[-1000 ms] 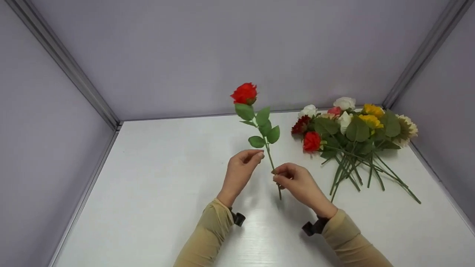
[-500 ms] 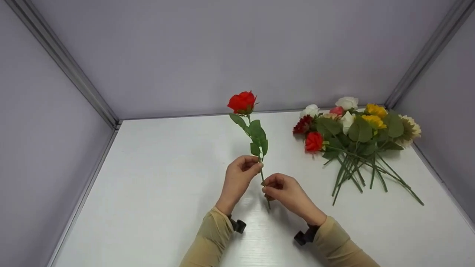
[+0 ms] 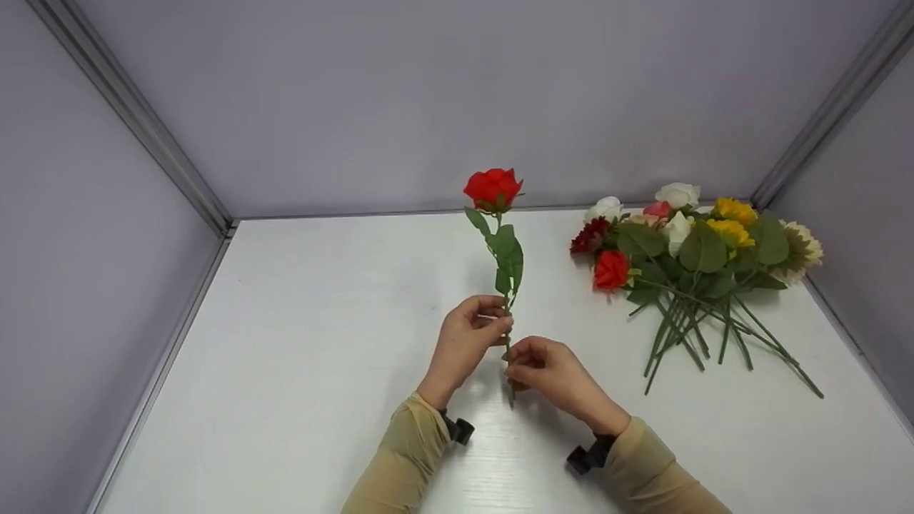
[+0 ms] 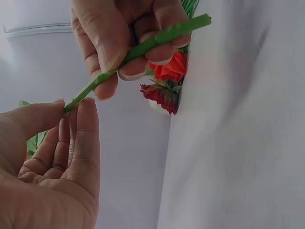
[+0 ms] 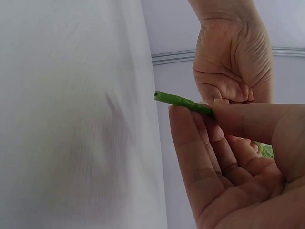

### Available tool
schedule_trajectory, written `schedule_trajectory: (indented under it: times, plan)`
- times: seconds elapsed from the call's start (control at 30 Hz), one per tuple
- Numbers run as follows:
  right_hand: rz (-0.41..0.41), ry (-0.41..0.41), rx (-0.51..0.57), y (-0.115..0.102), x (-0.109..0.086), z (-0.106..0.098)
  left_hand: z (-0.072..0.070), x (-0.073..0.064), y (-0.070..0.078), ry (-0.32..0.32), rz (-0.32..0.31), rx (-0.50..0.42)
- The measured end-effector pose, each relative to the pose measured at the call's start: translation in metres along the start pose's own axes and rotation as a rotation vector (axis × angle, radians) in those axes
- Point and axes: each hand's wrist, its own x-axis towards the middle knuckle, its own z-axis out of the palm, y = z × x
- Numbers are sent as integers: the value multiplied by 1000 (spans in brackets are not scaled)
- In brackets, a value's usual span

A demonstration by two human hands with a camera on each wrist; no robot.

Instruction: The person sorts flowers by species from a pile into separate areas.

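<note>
A red rose (image 3: 493,190) with green leaves stands nearly upright over the table, held by both hands. My left hand (image 3: 468,341) pinches its stem between thumb and fingertips, just below the leaves. Lower on the same stem, my right hand (image 3: 551,371) pinches it near the cut end. In the left wrist view the green stem (image 4: 176,31) runs from the left thumb and fingers up past the right hand's fingers. The right wrist view shows the stem's cut tip (image 5: 162,97) sticking out beyond the right fingertips.
At the back right of the white table (image 3: 321,321) lies a pile of flowers (image 3: 703,250) in white, yellow, dark red, pink and cream, stems toward me. Another red rose (image 3: 611,270) is at its left edge. Grey-white panels (image 3: 457,100) wall the table's back and sides.
Both hands have lowered the rose, and it has turned from leaning left to nearly upright. The left hand, earlier beside the stem, now pinches it. The flower pile stays put.
</note>
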Motion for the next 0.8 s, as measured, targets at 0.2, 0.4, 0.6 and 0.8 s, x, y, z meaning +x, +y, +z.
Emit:
schedule_trajectory:
  times: [0.2,0.4,0.6,0.8]
  plan:
    - [-68,15,-110,2,2,-1,-25,2,8,25,-12,90]
    - [-159,5,-394,-3,2,3,-106,4,23,141,-101,357]
    - [-402,-98,-852,-22,17,20,-205,-3,34,267,-211,793]
    - [-506,-199,-1130,-35,30,48,-268,-16,30,362,-241,1101]
